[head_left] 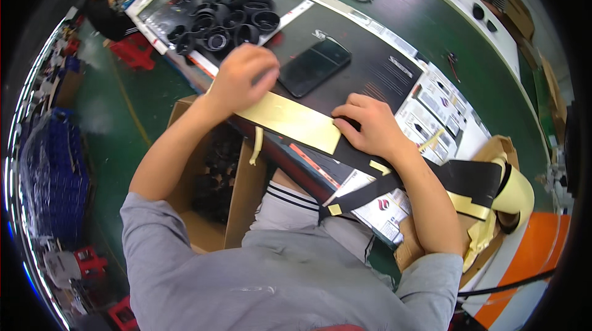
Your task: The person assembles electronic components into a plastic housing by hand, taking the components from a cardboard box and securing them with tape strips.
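Fingers of the left hand (237,81) curled inward above the left end of a yellow strip (290,122), pinching or not impossible to tell; fingers of the right hand (373,127) bent, tips at the strip's right end, grip equally unclear. At left, below the near edge of the worktop (364,53), an open cardboard box (245,198) with dark pieces inside. Toward the worktop's left end, a heap of black cups (234,19). Next, a narrow yellow piece (256,146) hanging by the near edge. Along that edge, between both hands, the yellow strip. Farther in, a black phone (317,66). Beside the strip's right end, a black band (357,157). Toward the worktop's right end, printed sheets (441,103); near its right corner, black material with yellow backing (468,180).
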A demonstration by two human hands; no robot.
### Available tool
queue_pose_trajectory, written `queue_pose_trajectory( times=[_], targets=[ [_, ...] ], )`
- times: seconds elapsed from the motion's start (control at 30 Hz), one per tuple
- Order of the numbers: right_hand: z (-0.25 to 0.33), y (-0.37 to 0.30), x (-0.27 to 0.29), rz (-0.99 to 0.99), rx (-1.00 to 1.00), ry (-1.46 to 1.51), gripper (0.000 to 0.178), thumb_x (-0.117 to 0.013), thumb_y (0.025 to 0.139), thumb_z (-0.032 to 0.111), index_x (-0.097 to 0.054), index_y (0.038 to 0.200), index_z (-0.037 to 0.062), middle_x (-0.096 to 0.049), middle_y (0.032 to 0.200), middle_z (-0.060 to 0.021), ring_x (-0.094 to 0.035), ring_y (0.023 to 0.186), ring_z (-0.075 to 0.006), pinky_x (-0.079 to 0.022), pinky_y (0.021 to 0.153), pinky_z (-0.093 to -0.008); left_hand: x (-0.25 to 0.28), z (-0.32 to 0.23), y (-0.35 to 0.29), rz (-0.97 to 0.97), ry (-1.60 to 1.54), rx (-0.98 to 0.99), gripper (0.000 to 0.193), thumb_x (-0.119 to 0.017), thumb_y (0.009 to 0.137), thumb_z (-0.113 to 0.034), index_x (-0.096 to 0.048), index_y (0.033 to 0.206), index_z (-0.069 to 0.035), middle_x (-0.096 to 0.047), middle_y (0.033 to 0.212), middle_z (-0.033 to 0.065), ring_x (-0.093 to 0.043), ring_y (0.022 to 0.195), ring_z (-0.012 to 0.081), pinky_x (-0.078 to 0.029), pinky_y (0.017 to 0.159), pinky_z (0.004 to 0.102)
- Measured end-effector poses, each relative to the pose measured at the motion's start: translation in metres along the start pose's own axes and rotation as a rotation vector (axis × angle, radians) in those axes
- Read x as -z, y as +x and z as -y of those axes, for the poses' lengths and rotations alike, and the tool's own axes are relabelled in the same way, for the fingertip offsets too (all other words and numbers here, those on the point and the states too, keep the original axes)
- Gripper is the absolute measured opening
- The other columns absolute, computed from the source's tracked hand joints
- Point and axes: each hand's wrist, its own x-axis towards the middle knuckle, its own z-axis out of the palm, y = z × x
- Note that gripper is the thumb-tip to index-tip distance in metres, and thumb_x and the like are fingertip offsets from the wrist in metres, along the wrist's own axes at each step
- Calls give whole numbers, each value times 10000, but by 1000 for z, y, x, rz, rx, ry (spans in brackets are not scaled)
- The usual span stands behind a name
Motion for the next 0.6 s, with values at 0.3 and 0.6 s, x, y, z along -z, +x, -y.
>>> queue_pose_trajectory(
  times=[0.3, 0.6],
  targets=[
    [-13, -1, 3, -59, -121, 307, 108, -659, 822, 105, -681, 878, 16, -602, 689, -63, -556, 598, -136, -446, 579, -273, 21, 69, 5, 334, 565, 154, 651, -737, 765, -411, -542, 1255, -29, -559, 1276, 153, -430, 1298, 316, -311, 1087, 465],
    [-22, 17, 13, -441, -537, 1234, 276, -638, 900, 232, -649, 1004, -23, -642, 788, -49, -585, 654, -95, -467, 562, -248, -29, -52, 84, 325, -50, 107, 755, -811, 666, -180, -485, 1341, -88, -585, 1204, 125, -583, 1093, 296, -475, 925, 362]
  ],
)
